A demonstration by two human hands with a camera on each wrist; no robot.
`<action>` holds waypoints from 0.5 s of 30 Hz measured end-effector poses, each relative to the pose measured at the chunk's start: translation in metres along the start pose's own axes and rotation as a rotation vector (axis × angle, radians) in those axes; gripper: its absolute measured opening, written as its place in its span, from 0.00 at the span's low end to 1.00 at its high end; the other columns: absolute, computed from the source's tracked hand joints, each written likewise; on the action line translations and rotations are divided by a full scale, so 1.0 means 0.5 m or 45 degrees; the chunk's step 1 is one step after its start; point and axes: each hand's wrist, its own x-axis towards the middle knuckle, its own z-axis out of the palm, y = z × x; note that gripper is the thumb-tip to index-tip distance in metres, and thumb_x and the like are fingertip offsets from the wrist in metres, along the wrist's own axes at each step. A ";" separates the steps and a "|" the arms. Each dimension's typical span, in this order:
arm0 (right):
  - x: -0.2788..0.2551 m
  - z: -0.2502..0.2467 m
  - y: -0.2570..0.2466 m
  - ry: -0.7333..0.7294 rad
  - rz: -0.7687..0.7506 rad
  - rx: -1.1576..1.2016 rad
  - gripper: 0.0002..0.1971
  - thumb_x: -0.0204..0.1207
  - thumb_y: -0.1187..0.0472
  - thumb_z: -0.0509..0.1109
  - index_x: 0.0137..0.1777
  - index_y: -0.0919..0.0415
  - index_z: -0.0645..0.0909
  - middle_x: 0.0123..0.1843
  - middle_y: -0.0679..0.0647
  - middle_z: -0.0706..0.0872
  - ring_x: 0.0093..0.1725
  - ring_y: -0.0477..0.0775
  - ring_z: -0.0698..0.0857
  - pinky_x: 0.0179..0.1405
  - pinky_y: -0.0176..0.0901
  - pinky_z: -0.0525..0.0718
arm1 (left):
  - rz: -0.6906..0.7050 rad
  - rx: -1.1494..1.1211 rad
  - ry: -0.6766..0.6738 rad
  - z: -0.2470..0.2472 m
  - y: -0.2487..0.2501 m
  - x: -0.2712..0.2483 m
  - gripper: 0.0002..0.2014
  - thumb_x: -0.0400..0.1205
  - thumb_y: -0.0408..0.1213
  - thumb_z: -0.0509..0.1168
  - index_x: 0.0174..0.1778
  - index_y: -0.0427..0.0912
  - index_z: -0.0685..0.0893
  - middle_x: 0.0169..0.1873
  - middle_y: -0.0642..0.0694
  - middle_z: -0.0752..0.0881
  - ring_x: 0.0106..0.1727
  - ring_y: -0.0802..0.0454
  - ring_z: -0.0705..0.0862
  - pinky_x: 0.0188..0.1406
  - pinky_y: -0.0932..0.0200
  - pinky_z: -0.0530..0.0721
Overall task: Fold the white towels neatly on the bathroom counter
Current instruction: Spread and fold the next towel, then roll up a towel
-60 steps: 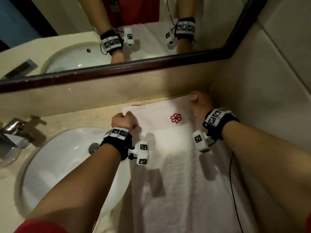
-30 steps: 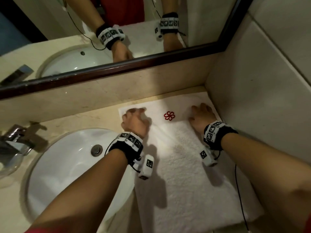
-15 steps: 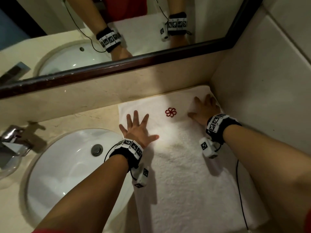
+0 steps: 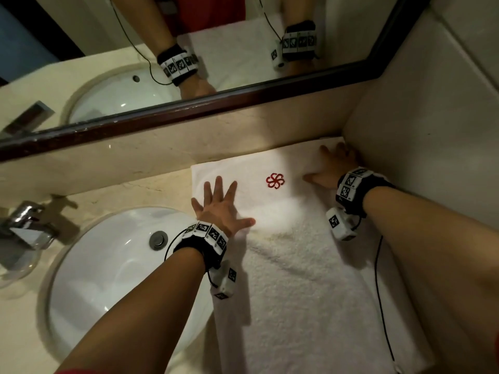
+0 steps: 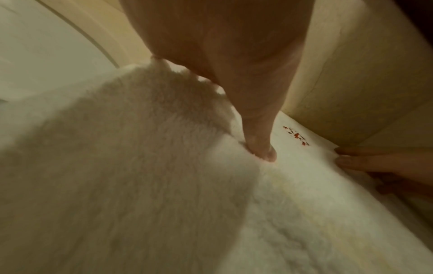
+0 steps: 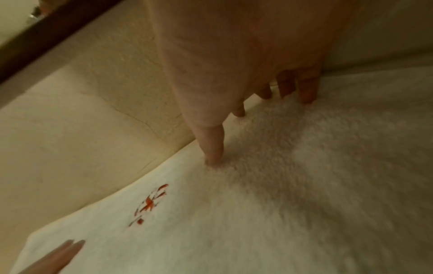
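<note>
The white towel point(image 4: 305, 265) lies flat on the desk point(image 4: 127, 193), its far edge running along the backsplash below the mirror point(image 4: 189, 109) and its right side against the side wall point(image 4: 421, 117). A smooth band crosses its far end, carrying a red flower emblem point(image 4: 275, 180); the pile nearer me is fluffy, with a few shallow creases.

My left hand point(image 4: 218, 209) rests palm-down on the towel's left edge, fingers straight and spread, thumb pointing right toward the emblem. The left wrist view shows that thumb point(image 5: 260, 146) pressed into the pile. My right hand point(image 4: 330, 168) lies flat on the towel's far right corner, fingers extended toward the corner where the two walls meet, thumb out to the left. The right wrist view shows its fingertips point(image 6: 306, 92) sunk slightly into the pile. The emblem sits between my two hands, touching neither.

Left of my left hand, just beside the towel's edge, is the white oval sink point(image 4: 89, 279) with its metal drain point(image 4: 158, 240). A chrome tap point(image 4: 24, 228) stands farther left.
</note>
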 end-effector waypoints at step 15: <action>-0.192 0.027 0.044 0.223 -0.105 0.526 0.33 0.78 0.54 0.68 0.81 0.59 0.62 0.82 0.64 0.58 0.79 0.66 0.65 0.74 0.48 0.68 | 0.044 0.149 0.240 0.015 0.022 -0.096 0.39 0.75 0.67 0.61 0.79 0.56 0.59 0.84 0.46 0.53 0.84 0.41 0.51 0.75 0.31 0.60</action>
